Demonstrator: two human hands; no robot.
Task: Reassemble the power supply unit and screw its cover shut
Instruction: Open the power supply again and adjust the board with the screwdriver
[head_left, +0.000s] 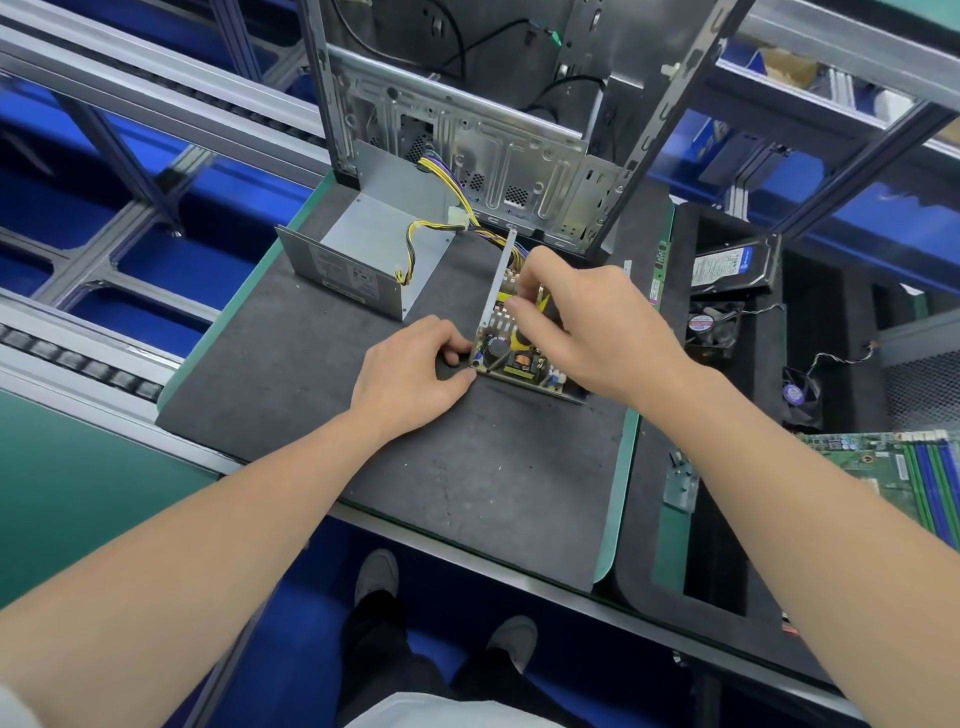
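Where dark mat (467, 467) bears power supply (519, 361), blue floor (304, 623) below.

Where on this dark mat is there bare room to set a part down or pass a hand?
Bare: the near half of the mat, between the forearms; also the left strip between the cover and left hand. Crowded: the far edge, with case, wires, and the open unit under the right hand.

Bright even overhead light, soft shadows, wide-angle edge distortion.
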